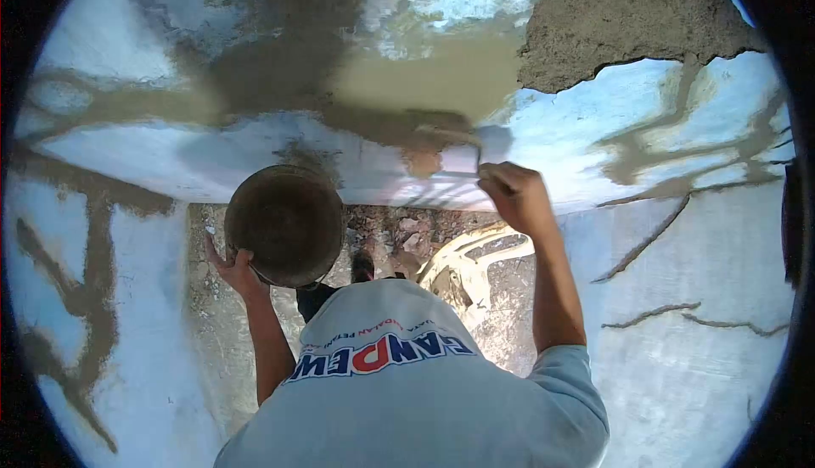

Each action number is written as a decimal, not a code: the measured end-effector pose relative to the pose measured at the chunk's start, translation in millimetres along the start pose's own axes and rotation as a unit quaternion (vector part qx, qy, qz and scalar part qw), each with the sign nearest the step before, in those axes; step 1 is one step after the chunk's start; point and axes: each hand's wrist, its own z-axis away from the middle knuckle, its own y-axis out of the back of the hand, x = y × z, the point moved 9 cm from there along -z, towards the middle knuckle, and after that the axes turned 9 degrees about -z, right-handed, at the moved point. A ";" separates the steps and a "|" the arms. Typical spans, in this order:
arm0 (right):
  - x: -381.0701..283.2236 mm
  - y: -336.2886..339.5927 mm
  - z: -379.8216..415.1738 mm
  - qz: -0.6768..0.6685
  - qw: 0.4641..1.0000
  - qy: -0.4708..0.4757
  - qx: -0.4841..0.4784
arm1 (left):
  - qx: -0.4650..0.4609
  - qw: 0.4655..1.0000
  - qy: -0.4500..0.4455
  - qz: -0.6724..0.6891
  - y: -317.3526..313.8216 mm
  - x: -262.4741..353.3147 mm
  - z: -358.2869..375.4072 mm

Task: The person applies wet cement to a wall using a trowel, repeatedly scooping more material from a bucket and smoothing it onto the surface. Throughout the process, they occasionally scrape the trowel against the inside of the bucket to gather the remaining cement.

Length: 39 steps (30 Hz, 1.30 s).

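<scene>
My left hand [238, 273] is wrapped round the lower left rim of a round dark bowl [284, 226], its thumb over the edge. The bowl's inside is in shadow, so its contents cannot be made out. My right hand [512, 192] is closed on the handle of a tool with a thin bent shank. The tool's head [446, 134] lies against the wall [373, 158], at the lower edge of a broad damp grey-brown patch [424, 78]. A small orange-brown spot [422, 162] shows just below it.
Rough dark grey plaster [637, 14] covers the upper right of the wall. Grey-brown filled lines run across the left wall [140, 298], and cracks cross the right wall [688, 366]. Below are rubble [412, 235] and a pale curved object [467, 269].
</scene>
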 end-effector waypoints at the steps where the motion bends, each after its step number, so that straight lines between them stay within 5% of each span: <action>1: 15.9 -19.0 1.3 0.026 0.999 -0.012 -0.025 | 0.003 1.000 0.002 -0.006 -3.6 2.7 1.9; 8: 38.6 -61.9 -28.1 0.134 0.978 -0.081 -0.136 | 0.006 1.000 -0.009 -0.005 9.7 -4.7 -3.2; 17: 77.1 -43.9 -26.4 0.126 0.983 -0.118 -0.069 | -0.003 1.000 -0.007 -0.013 23.2 -14.6 -5.8; 18: 59.0 -28.2 -24.1 0.090 0.993 -0.068 -0.030 | -0.003 1.000 -0.016 -0.010 20.1 -11.4 -5.7; 21: 64.2 -1.1 -9.1 0.106 0.982 -0.146 -0.050 | -0.007 1.000 -0.026 -0.013 4.3 1.8 -2.8; 27: 62.9 55.2 38.7 0.043 0.992 -0.122 0.006 | 0.023 0.998 0.011 -0.052 -3.3 12.7 1.1; 34: 56.2 -83.0 30.7 0.124 0.992 -0.003 -0.028 | 0.005 0.999 0.009 -0.043 1.8 -0.9 -2.7; 39: 70.4 -124.0 4.0 0.117 0.992 -0.035 -0.036 | -0.010 0.999 -0.016 -0.030 4.6 8.4 -3.6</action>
